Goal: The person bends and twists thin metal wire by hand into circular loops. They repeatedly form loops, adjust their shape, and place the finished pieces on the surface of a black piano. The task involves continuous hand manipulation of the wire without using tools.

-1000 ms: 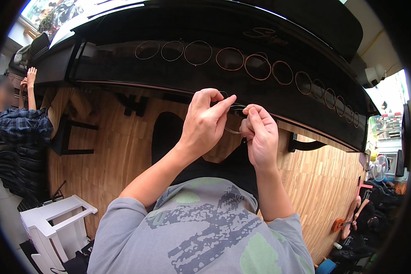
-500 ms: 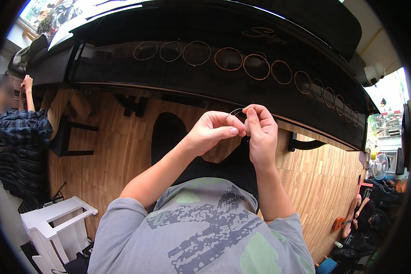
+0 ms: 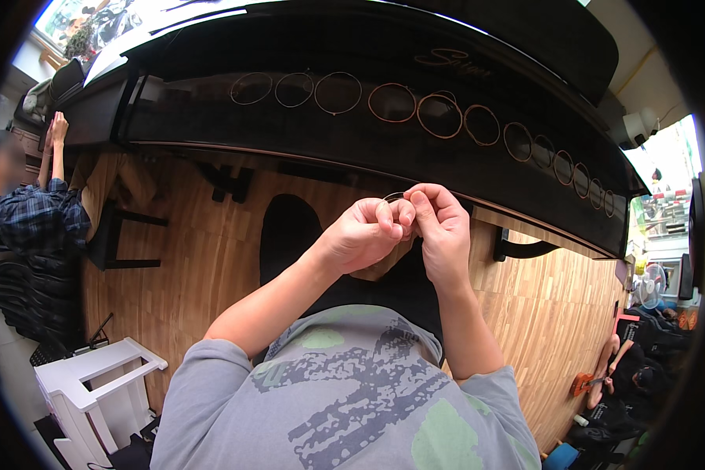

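Observation:
My left hand (image 3: 370,232) and my right hand (image 3: 445,233) meet in front of the piano's edge, fingertips nearly touching. Between them runs a thin coiled wire string (image 3: 393,195), its arc showing just above the fingers; the rest is hidden in my grip. The left fingers are curled in around it, while the right thumb and index finger pinch it. Beyond my hands, silvery coiled strings (image 3: 338,92) and copper-coloured coiled strings (image 3: 392,102) lie in a row on the black piano (image 3: 211,117).
A person in a checked shirt (image 3: 43,211) sits at the far left with raised hands. A black stool (image 3: 133,235) stands beside them, and a white wooden stand (image 3: 94,384) is at lower left. An orange small guitar (image 3: 581,384) and a fan (image 3: 652,283) are at right.
My left fingers have curled in further around the string, and my right hand has shifted slightly left. The other person's hands have moved up and right. The coils on the piano stay put.

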Demonstrator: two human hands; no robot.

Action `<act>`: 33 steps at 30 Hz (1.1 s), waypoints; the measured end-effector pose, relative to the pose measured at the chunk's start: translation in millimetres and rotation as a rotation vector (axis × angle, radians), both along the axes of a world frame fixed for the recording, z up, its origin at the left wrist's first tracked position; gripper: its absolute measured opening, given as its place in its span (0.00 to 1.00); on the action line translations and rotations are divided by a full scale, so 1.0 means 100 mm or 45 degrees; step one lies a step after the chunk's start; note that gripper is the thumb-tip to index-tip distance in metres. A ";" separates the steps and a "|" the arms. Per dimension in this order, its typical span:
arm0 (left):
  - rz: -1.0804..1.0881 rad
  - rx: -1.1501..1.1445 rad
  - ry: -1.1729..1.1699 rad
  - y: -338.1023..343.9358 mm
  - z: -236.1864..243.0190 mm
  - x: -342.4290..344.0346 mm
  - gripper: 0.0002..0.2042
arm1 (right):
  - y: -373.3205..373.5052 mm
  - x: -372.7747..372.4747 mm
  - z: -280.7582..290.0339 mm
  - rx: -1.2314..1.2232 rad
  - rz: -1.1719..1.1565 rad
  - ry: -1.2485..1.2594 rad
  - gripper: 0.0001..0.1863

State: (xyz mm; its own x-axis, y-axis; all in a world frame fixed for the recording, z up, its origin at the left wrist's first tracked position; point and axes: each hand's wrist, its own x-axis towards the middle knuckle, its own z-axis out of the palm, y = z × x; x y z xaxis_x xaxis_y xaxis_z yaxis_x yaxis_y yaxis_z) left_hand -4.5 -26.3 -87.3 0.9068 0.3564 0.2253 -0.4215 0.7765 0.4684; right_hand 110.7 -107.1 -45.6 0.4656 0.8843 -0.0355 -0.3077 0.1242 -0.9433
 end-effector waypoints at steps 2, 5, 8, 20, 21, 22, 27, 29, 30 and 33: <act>0.001 0.021 0.050 0.01 0.02 -0.02 0.04 | 0.00 0.00 -0.01 0.007 -0.012 -0.028 0.08; 0.055 0.124 0.039 0.04 0.02 0.00 0.09 | 0.01 -0.02 0.01 -0.007 -0.006 -0.049 0.08; 0.100 0.121 0.081 0.03 0.10 -0.03 0.11 | -0.01 0.00 -0.01 0.008 0.046 0.037 0.08; 1.423 2.084 1.033 0.01 0.45 -0.44 0.11 | -0.07 0.09 0.03 0.008 -0.029 -0.010 0.07; 1.500 2.123 0.975 0.01 0.45 -0.44 0.12 | -0.06 0.07 0.04 0.013 -0.009 -0.008 0.07; 1.575 2.160 0.914 0.01 0.46 -0.40 0.13 | -0.05 0.05 0.05 0.019 0.010 -0.005 0.07; 1.632 2.286 0.918 0.09 0.44 -0.27 0.14 | -0.03 -0.04 0.11 0.040 0.059 0.054 0.08; 1.442 2.111 0.857 0.14 0.40 -0.25 0.11 | -0.03 -0.01 0.09 0.047 0.100 0.086 0.08; 1.347 2.020 0.828 0.14 0.38 -0.25 0.09 | -0.03 -0.01 0.09 0.046 0.095 0.092 0.08; 1.135 1.572 0.807 0.08 0.42 -0.19 0.06 | -0.03 0.00 0.07 0.048 0.085 0.104 0.08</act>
